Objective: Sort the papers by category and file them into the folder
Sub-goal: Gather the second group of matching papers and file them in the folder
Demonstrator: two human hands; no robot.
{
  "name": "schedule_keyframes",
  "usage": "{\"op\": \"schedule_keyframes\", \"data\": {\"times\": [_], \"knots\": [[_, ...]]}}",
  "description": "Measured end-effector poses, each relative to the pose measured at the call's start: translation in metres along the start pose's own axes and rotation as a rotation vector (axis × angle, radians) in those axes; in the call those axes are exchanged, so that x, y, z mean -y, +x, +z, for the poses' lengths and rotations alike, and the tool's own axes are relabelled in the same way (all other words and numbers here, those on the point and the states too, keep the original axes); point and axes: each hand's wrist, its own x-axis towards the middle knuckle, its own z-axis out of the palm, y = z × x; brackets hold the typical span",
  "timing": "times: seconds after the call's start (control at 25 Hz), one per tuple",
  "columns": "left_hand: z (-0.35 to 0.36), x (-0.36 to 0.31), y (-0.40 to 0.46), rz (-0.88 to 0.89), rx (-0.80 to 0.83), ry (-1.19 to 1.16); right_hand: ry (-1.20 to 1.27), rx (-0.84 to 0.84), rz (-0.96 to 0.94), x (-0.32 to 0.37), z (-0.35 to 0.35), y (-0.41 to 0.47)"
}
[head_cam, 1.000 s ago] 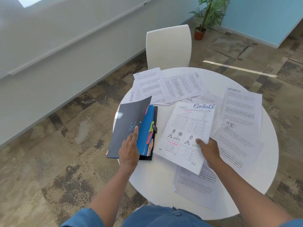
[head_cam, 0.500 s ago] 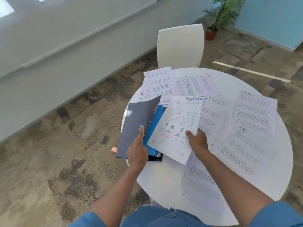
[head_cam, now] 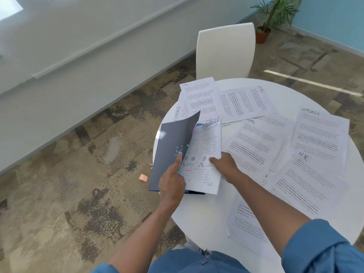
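Note:
A dark folder (head_cam: 171, 142) lies at the left edge of the round white table (head_cam: 202, 211), its front cover lifted. My left hand (head_cam: 173, 182) holds that cover up, thumb pointing along it. A sheet headed FINANCE (head_cam: 206, 152) lies inside the folder over the coloured dividers. My right hand (head_cam: 224, 166) grips the sheet's right edge. Loose sheets headed HR (head_cam: 256, 146) and SPORTS (head_cam: 321, 133) cover the rest of the table.
A white chair (head_cam: 224, 52) stands at the far side of the table. An orange sticky note (head_cam: 143, 177) lies on the carpet left of the table. A potted plant (head_cam: 273, 18) stands in the far corner. More HR sheets (head_cam: 244, 103) lie at the back.
My right hand has carried the FINANCE sheet leftward from the table's middle into the folder, under the raised cover. My left hand has kept the cover up.

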Motion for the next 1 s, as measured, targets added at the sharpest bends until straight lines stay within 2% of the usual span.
{"op": "schedule_keyframes", "data": {"times": [0.16,0.28,0.48,0.68,1.0], "knots": [[-0.004,-0.001,0.003,-0.025,0.02,-0.037,0.024,0.004,-0.007,0.006,0.017,0.002],[-0.005,-0.001,0.003,-0.012,0.033,-0.051,-0.076,-0.074,-0.049,0.003,0.026,0.004],[-0.006,0.001,0.003,-0.002,0.054,-0.056,-0.187,-0.074,-0.096,0.011,0.039,0.008],[-0.007,0.001,0.004,0.018,0.063,-0.089,-0.234,-0.217,-0.063,0.016,0.051,0.007],[-0.005,-0.002,0.003,0.071,0.089,-0.098,-0.303,-0.307,-0.118,0.014,0.062,0.004]]}}
